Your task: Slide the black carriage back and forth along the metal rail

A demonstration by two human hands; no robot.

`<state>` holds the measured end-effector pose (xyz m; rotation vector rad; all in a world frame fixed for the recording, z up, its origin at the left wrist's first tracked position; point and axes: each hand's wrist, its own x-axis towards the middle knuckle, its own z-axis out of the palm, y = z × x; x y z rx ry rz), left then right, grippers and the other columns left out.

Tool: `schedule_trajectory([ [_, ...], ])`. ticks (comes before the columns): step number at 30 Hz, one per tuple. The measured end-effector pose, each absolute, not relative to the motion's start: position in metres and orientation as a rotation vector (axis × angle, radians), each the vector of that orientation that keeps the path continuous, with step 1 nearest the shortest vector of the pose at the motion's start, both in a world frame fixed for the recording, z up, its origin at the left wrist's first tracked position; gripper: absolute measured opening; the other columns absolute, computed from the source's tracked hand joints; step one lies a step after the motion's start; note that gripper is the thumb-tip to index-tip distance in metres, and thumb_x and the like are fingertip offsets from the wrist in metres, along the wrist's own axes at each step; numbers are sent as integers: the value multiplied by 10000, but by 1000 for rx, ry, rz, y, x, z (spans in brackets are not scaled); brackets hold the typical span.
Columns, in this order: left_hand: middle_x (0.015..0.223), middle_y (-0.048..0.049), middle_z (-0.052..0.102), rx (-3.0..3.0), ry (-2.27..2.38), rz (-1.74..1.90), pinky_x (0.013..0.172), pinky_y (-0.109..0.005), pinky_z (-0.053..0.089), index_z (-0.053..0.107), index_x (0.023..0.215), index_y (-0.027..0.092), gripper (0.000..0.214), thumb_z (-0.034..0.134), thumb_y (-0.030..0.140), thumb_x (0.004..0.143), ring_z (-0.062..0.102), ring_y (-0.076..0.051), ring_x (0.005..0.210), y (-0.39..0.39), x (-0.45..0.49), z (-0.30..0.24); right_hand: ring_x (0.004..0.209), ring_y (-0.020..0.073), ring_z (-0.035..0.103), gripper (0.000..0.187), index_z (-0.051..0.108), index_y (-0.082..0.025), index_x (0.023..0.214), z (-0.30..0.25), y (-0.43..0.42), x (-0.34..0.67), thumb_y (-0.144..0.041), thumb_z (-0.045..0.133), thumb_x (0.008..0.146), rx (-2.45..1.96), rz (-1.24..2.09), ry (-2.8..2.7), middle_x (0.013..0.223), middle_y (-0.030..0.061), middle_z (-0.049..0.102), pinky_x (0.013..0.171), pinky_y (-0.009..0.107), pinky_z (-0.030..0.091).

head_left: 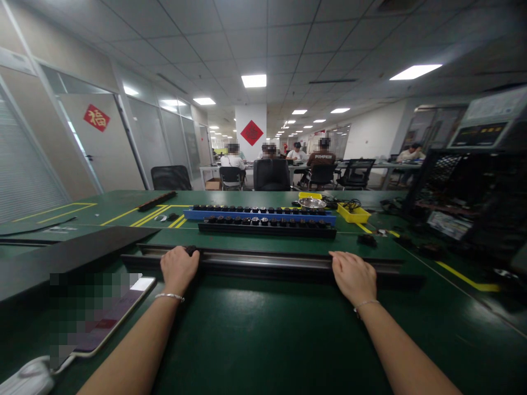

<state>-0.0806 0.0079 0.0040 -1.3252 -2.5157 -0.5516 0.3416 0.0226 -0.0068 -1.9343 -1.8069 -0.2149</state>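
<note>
Now, the long dark rail (263, 262) was clasped toward its two ends by the left hand (179, 267) and the right hand (354, 277), both closed over it; whether the small dark piece (190, 250) by the left thumb was pinched too could not be told. Crosswise on the green table (247, 340) the rail was held, hands spread wide, presumably for even steadiness. Beyond, the loaded blue strip (263, 216) and black strip (267, 230) were lined up parallel, perhaps for easy reach.

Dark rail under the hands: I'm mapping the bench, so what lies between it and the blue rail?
The head view shows a shorter black rail with small parts lined up, and green tabletop.
</note>
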Motion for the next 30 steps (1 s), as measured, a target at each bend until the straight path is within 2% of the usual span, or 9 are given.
schedule_trajectory([
  [15,934,-165,654,-1395,-2505,-591,873,-411,352,586,893,133,415,397,469,740,569,-306,968,4,-69,7,1166,200,444,470,602,-289,1148,-6,23,341,-355,218,885,-1931,-211,-1824,1222,-12,585,959,421,291],
  [23,961,-166,650,-1422,-2504,-628,970,-475,274,567,922,136,414,386,465,748,563,-306,996,5,-68,5,1170,206,444,486,599,-287,1149,-6,23,342,-383,201,887,-1928,-194,-1838,1219,-14,587,942,434,305],
  [30,965,-158,649,-1465,-2500,-636,984,-517,254,560,916,153,405,391,481,748,561,-312,1001,5,-64,4,1165,192,449,456,610,-288,1129,-5,22,340,-335,232,879,-1926,-218,-1802,1209,-17,594,948,412,295],
])
